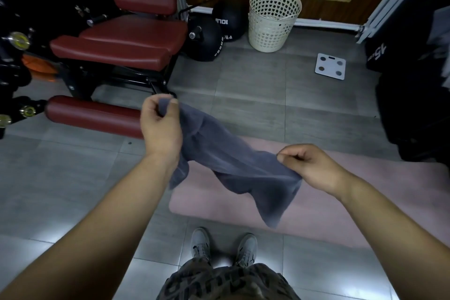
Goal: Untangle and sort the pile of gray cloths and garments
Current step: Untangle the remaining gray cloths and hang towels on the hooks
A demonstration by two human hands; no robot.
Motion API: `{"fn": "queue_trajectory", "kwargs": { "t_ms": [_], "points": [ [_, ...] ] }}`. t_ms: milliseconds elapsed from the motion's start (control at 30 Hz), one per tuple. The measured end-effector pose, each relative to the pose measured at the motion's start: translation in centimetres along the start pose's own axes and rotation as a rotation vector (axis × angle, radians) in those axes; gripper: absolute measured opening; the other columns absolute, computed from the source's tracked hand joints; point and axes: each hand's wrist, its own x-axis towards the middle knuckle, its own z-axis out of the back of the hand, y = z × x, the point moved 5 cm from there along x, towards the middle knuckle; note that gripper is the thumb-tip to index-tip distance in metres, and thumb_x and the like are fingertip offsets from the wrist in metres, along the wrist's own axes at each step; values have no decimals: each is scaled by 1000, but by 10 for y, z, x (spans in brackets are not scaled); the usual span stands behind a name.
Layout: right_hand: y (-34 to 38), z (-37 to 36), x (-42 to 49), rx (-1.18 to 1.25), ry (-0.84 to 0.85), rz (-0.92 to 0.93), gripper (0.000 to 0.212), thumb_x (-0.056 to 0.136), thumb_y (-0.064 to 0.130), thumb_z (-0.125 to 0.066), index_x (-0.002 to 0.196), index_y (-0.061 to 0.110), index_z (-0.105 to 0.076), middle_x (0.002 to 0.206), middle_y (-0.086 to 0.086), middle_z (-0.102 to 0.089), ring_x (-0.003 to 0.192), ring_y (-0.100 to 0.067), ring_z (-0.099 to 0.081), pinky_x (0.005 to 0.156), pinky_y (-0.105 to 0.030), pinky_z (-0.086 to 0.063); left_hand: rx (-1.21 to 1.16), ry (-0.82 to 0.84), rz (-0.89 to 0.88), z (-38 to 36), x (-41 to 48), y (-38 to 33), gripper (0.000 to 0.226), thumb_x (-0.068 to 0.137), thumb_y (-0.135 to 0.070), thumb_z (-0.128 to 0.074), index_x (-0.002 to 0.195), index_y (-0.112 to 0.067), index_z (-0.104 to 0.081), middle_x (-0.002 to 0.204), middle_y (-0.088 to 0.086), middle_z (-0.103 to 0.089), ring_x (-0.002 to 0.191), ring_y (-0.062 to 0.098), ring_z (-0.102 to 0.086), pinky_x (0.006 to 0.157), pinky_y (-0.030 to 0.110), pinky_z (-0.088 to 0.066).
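**Head view.** The left hand (159, 126) is raised and farther from the body. Its thumb and curled fingers pinch one end of a gray cloth (231, 158). The right hand (309, 168), lower and nearer the body, pinches the cloth's upper edge between thumb and forefinger. Both hands thus grasp the same piece, and neither is free.

The cloth hangs in the air between them, off the floor, above the left end of a pink mat (353, 202). Its long axis slants from the far-left grip down to the near-right grip, and the span between is slack and creased. One flap droops beneath the left wrist. A longer tail falls below the right hand and points down toward the mat's near edge, just ahead of the shoes (224, 246).

We see no pile and no other gray cloth here. A pale basket (272, 19) stands well apart by the far wall, beyond the mat's far edge. We cannot tell whether sorted pieces go there.

We judge the step in hand to be spreading this one piece. The next move would turn on drawing the hands apart along the slanted axis. The left hand holds an end but the right holds partway along, so we expect a loose tail unless the right grip shifts toward it.
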Motion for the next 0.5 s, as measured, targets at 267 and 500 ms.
{"fn": "queue_trajectory", "kwargs": {
  "t_ms": [267,500],
  "points": [
    [66,-7,-1,289,-30,196,12,87,-2,-71,82,10,-70,72,7,-72,70,-3,-66,69,-14,-51,328,1189,92,-73,-82,2,19,91,-21,-72,111,-20,-71,103,-8,-74,104,1,-66,92,19,-48],
    [62,3,-16,369,47,87,10,78,21,-71,78,11,-72,73,-1,-70,66,-9,-64,63,-17,-51,-55,1037,265,-65,-65,-15,6,81,-15,-75,80,-13,-70,78,4,-69,73,15,-65,70,24,-54]
  ]
}}
